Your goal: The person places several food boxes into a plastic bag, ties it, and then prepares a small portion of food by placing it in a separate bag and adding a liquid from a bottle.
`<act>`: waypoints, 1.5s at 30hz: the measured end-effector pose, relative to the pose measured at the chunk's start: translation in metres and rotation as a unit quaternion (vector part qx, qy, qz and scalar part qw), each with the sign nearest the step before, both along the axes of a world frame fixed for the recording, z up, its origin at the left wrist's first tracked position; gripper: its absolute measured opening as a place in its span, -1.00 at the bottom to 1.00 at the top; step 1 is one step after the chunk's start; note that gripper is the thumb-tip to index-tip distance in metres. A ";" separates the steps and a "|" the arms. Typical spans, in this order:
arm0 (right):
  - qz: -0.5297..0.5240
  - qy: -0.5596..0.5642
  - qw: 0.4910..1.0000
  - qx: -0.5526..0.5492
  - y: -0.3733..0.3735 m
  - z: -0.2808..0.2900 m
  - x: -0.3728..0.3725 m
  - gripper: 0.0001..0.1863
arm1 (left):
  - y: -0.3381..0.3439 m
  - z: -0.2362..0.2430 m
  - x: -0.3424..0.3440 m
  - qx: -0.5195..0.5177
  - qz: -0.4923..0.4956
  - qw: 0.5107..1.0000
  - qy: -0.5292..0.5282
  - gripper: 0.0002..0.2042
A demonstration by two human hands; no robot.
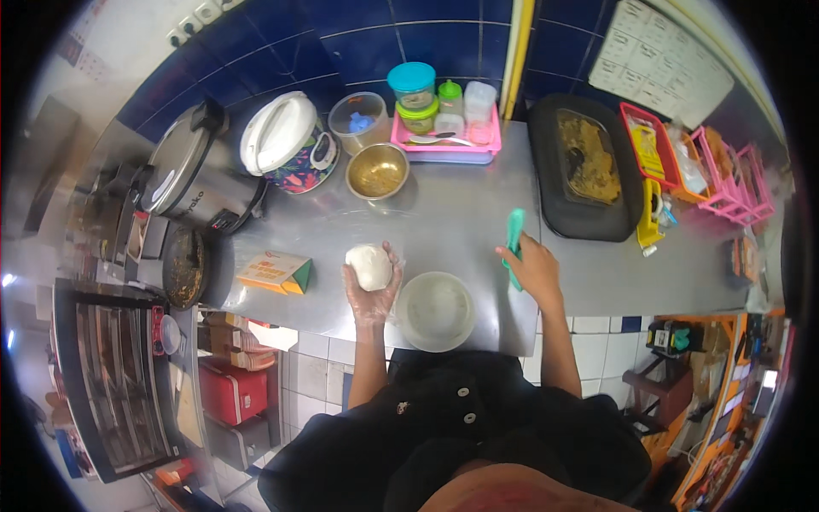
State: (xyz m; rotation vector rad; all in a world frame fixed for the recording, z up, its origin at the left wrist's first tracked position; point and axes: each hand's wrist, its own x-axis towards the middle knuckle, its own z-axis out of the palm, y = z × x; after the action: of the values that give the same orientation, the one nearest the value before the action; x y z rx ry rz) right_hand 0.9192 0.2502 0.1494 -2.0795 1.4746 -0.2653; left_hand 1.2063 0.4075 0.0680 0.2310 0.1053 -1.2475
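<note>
A smooth white ball (368, 267), rice or dough by its look, rests in my left hand (374, 294). That hand wears a thin clear plastic glove, and its fingers curl up around the ball's sides. Just to its right, at the counter's front edge, stands a pale translucent plastic bowl (436, 312). My right hand (537, 270) is closed on a long green plastic utensil (515, 225), held above the counter to the right of the bowl. The utensil's exact kind is not clear. A small folded cardboard box (275, 271) lies left of my left hand.
On the steel counter (452, 209), a gold metal bowl (378, 172) stands beyond my left hand. Behind it are a clear tub (358, 124), a flowered rice cooker (290, 141) and a pink tray (445, 147) of containers. A black lidded pan (587, 166) sits back right.
</note>
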 end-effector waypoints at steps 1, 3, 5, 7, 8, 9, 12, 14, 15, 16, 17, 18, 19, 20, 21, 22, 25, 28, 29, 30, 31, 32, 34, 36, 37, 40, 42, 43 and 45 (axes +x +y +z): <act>0.004 0.097 0.994 -0.042 -0.012 -0.040 -0.002 -0.55 | -0.005 0.002 -0.003 0.002 -0.023 1.000 0.020 -0.28; -0.016 0.094 0.994 -0.046 -0.024 -0.090 0.003 -0.52 | -0.019 0.004 -0.006 -0.031 -0.059 0.998 -0.017 -0.32; -0.020 0.090 0.995 -0.042 -0.023 -0.098 0.010 -0.48 | -0.025 0.007 -0.007 -0.056 -0.081 0.994 -0.054 -0.35; -0.064 -0.037 0.982 -0.175 -0.006 -0.072 0.026 -0.40 | -0.036 0.016 -0.013 -0.045 -0.105 0.981 -0.154 -0.45; -0.050 -0.094 0.978 -0.182 -0.001 -0.058 0.029 -0.37 | -0.044 0.020 -0.021 0.042 -0.100 0.985 -0.136 -0.48; -0.034 -0.150 0.971 -0.181 0.007 -0.044 0.034 -0.32 | -0.049 0.022 -0.027 0.053 -0.097 0.985 -0.129 -0.48; 0.051 -0.243 0.968 -0.023 0.045 0.010 0.059 -0.21 | -0.058 0.046 -0.048 0.061 -0.100 0.967 -0.225 -0.51; 0.089 -0.369 0.924 0.045 0.061 0.012 0.072 -0.19 | -0.059 0.083 -0.067 0.113 -0.144 0.909 -0.375 -0.56; 0.083 -0.368 0.925 0.045 0.060 0.005 0.073 -0.19 | -0.061 0.078 -0.072 0.113 -0.151 0.908 -0.374 -0.56; 0.040 -0.407 0.912 0.035 0.059 -0.009 0.075 -0.22 | -0.063 0.070 -0.074 0.112 -0.128 0.872 -0.458 -0.61; 0.000 -0.446 0.895 0.023 0.057 -0.012 0.076 -0.25 | -0.064 0.067 -0.077 0.111 -0.100 0.829 -0.539 -0.65; -0.020 -0.541 0.832 0.119 0.056 -0.011 0.074 -0.35 | -0.064 0.064 -0.080 0.112 -0.077 0.805 -0.578 -0.65; -0.023 -0.539 0.833 0.120 0.052 -0.015 0.071 -0.35 | -0.062 0.063 -0.079 0.113 -0.079 0.805 -0.576 -0.65; 0.002 -0.529 0.842 0.111 0.046 -0.022 0.067 -0.38 | -0.057 0.070 -0.080 0.143 -0.062 0.744 -0.650 -0.66; 0.021 -0.519 0.849 0.096 0.044 -0.025 0.061 -0.41 | -0.054 0.078 -0.083 0.165 -0.048 0.674 -0.719 -0.67; 0.017 -0.517 0.850 0.094 0.044 -0.026 0.057 -0.41 | -0.053 0.084 -0.084 0.161 -0.052 0.675 -0.718 -0.67; 0.014 -0.533 0.839 0.106 0.043 -0.012 0.053 -0.49 | -0.052 0.101 -0.080 0.172 -0.020 0.618 -0.767 -0.61; -0.008 -0.511 0.846 0.151 0.047 -0.001 0.050 -0.60 | -0.054 0.103 -0.069 0.145 -0.014 0.604 -0.784 -0.49; -0.010 -0.500 0.854 0.144 0.047 -0.002 0.051 -0.66 | -0.058 0.100 -0.062 0.091 -0.063 0.648 -0.754 -0.46; -0.013 -0.488 0.862 0.138 0.047 -0.002 0.051 -0.71 | -0.059 0.098 -0.056 0.036 -0.111 0.687 -0.718 -0.43; -0.013 -0.488 0.862 0.139 0.049 -0.003 0.051 -0.71 | -0.056 0.097 -0.052 0.036 -0.112 0.687 -0.717 -0.43; 0.004 -0.480 0.864 0.151 0.048 -0.003 0.051 -0.73 | -0.056 0.106 -0.050 0.056 -0.188 0.749 -0.633 -0.43; 0.021 -0.472 0.867 0.160 0.047 -0.001 0.051 -0.75 | -0.057 0.107 -0.048 0.073 -0.263 0.797 -0.539 -0.43; 0.042 -0.458 0.868 0.186 0.051 0.006 0.054 -0.72 | -0.054 0.100 -0.047 0.068 -0.238 0.804 -0.541 -0.45; 0.040 -0.459 0.868 0.187 0.050 0.006 0.052 -0.72 | -0.051 0.098 -0.047 0.069 -0.240 0.803 -0.542 -0.45; 0.087 -0.495 0.850 0.155 0.043 0.006 0.044 -0.69 | -0.050 0.107 -0.049 0.076 -0.239 0.797 -0.550 -0.50; 0.069 -0.486 0.847 0.204 0.040 0.005 0.040 -0.69 | -0.051 0.102 -0.047 0.034 -0.215 0.716 -0.664 -0.59; 0.068 -0.487 0.847 0.204 0.041 0.003 0.040 -0.69 | -0.052 0.099 -0.047 0.034 -0.215 0.715 -0.664 -0.59; 0.051 -0.494 0.834 0.241 0.041 0.001 0.040 -0.60 | -0.056 0.092 -0.049 0.072 -0.212 0.720 -0.657 -0.69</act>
State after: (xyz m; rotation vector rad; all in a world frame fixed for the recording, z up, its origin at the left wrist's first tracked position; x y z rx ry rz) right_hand 0.9597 0.2915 0.1507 -1.2433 0.6755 -0.7116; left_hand 1.1577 0.3519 0.1596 1.2911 -1.1561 -1.2561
